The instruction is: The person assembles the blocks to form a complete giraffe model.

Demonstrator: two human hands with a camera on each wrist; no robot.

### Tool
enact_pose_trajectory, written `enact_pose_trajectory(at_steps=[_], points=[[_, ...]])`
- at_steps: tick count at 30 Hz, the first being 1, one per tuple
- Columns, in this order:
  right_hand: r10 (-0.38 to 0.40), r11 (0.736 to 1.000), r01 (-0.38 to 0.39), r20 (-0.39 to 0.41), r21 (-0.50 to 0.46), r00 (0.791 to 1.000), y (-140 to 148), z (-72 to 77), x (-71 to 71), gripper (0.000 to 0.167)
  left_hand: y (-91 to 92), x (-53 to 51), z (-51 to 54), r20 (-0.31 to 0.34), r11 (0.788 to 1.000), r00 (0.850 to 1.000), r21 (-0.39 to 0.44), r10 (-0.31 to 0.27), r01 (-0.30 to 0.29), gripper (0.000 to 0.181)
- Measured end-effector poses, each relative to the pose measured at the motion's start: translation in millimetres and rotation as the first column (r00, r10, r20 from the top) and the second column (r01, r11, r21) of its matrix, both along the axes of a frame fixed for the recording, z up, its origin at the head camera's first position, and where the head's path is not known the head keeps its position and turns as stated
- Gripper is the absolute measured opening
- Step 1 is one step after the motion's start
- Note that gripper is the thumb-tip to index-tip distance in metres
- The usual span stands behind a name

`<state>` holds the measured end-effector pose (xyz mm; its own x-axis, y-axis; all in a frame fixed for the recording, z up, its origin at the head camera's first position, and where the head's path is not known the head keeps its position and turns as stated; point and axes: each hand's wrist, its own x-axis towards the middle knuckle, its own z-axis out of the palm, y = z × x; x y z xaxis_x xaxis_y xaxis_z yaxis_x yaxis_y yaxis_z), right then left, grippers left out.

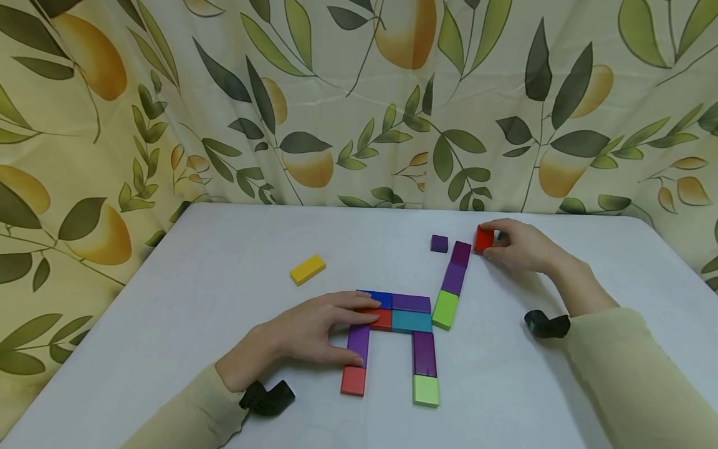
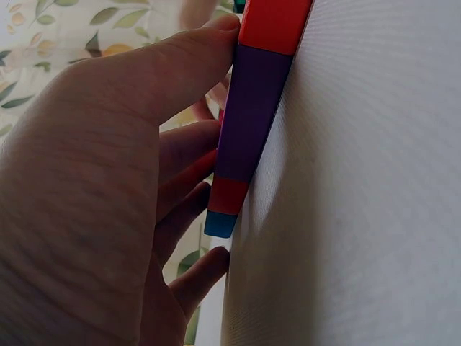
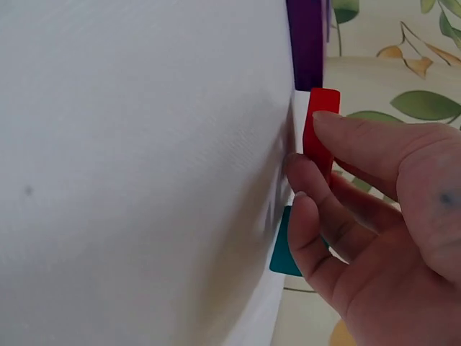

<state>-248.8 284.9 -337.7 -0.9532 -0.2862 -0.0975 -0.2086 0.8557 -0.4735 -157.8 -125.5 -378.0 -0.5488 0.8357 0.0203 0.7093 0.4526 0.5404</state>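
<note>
Near the back right of the table, my right hand (image 1: 524, 246) pinches a red block (image 1: 482, 239) between thumb and fingers. A teal block (image 3: 284, 249) lies beside those fingers in the right wrist view, partly hidden. My left hand (image 1: 314, 327) rests with extended fingers on the left part of a flat block figure. Its fingertips touch a blue block (image 1: 377, 298) and a red block (image 1: 383, 320); its thumb lies on a purple block (image 1: 359, 342). Also in the figure are a second purple block (image 1: 411, 303) and a light blue block (image 1: 412, 321).
Two legs end in a red block (image 1: 353, 381) and a light green block (image 1: 426, 391). A slanted row with a green block (image 1: 445, 310) and two purple blocks rises at right. A dark purple block (image 1: 439, 243) and a yellow block (image 1: 308, 270) lie apart.
</note>
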Motion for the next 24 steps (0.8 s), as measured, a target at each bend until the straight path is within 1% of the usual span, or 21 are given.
enact_pose_trajectory(at_steps=[5,9,16,24], points=[[-0.01,1.0,0.01,-0.019,-0.016,1.0,-2.3,4.8,-4.6,0.056,-0.1,0.3,0.6,0.001,1.0,1.0,-0.01,0.008,-0.008,0.064],[-0.011,0.999,0.01,-0.027,-0.031,1.0,-7.1,5.6,-9.7,0.056,0.2,0.4,1.1,0.003,1.0,1.0,-0.009,0.007,-0.007,0.064],[-0.028,0.999,0.029,0.006,-0.032,1.0,-13.2,0.7,-17.2,0.056,0.9,-0.5,0.6,0.008,1.0,1.0,-0.005,0.0,0.0,0.064],[-0.016,0.999,0.017,0.019,-0.035,1.0,-16.5,-2.5,-22.0,0.054,-0.2,-0.5,-0.7,0.008,1.0,1.0,-0.01,0.009,-0.009,0.064]])
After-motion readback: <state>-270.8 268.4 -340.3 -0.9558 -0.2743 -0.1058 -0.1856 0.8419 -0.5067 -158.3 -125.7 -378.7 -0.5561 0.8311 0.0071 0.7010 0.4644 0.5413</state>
